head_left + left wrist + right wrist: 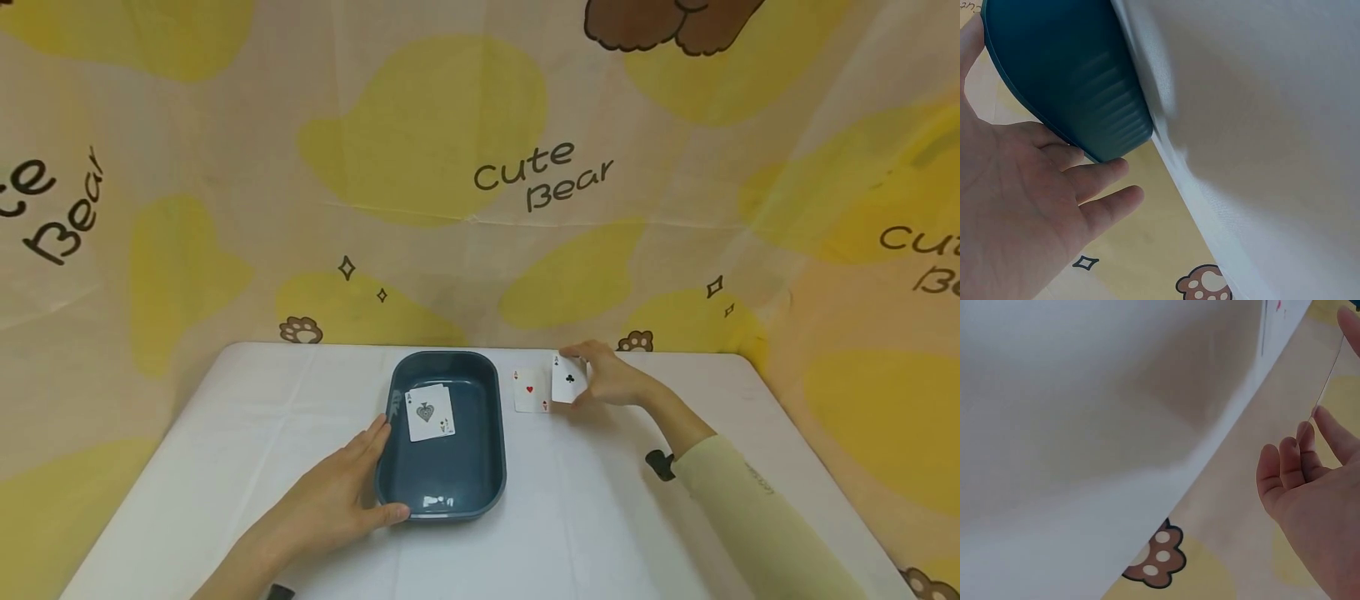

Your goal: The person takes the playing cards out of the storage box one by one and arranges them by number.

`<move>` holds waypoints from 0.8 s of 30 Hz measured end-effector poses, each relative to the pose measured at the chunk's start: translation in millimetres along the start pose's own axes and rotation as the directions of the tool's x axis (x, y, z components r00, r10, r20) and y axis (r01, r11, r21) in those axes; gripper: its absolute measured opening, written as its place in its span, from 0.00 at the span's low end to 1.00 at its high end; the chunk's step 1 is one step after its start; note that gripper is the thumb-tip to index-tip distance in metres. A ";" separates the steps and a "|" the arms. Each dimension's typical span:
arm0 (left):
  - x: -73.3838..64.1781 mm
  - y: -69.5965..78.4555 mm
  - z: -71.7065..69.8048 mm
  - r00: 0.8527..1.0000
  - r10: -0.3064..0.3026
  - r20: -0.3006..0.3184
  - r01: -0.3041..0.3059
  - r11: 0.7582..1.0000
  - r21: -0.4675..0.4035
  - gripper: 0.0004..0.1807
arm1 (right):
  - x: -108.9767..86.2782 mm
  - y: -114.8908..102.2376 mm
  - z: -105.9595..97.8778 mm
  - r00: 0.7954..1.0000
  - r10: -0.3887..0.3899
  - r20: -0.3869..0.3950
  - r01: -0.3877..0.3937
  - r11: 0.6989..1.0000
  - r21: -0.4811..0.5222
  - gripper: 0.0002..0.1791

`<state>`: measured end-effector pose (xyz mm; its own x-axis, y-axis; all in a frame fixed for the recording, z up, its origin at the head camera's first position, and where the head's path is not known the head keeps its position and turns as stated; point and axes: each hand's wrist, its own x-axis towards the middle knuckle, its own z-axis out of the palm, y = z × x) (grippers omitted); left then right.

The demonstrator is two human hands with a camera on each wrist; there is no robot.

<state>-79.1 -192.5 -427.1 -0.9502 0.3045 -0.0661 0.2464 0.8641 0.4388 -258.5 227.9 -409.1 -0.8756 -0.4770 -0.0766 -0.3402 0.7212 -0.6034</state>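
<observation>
In the head view, a blue rectangular tray (480, 467) stands on the table with an ace of spades playing card (424, 413) inside; another card's edge peeks out beneath it. My left hand (330, 492) touches the tray's left side, fingers at the rim and thumb at the near corner. In the left wrist view its fingers (1099, 178) lie fairly straight by the ribbed outer wall. My right hand (611, 379) pinches an ace of clubs (567, 380) by its edges, lifted above the table. The right wrist view shows that card edge-on. Just left lies an ace of hearts (529, 393).
A white cloth covers the table (592, 517). Behind its far edge hangs a yellow and beige patterned curtain (420, 275). The ace of hearts lies a short way right of the tray's wall.
</observation>
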 end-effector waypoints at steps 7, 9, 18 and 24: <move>-0.3 1.1 -1.9 1.000 -0.012 0.007 0.012 1.000 -0.004 0.65 | 2.8 9.1 3.6 1.000 0.030 0.004 -0.030 1.000 -0.010 0.51; -0.4 1.2 -2.1 1.000 -0.014 0.009 0.014 1.000 -0.006 0.65 | 3.9 11.5 4.5 0.999 0.035 0.014 -0.034 0.999 -0.006 0.52; -1.1 0.0 -0.5 1.000 -0.016 0.006 0.016 1.000 -0.005 0.65 | 10.5 25.2 14.9 0.995 0.083 0.059 -0.084 0.996 0.004 0.54; -1.5 0.8 -1.0 1.000 -0.023 0.005 0.023 1.000 -0.003 0.65 | 12.7 29.8 20.1 0.994 0.089 0.069 -0.088 0.996 -0.019 0.52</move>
<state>-77.6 -192.7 -425.8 -0.9546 0.2868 -0.0808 0.2242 0.8698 0.4395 -272.9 233.2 -444.1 -0.8765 -0.4447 -0.1845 -0.2686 0.7696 -0.5793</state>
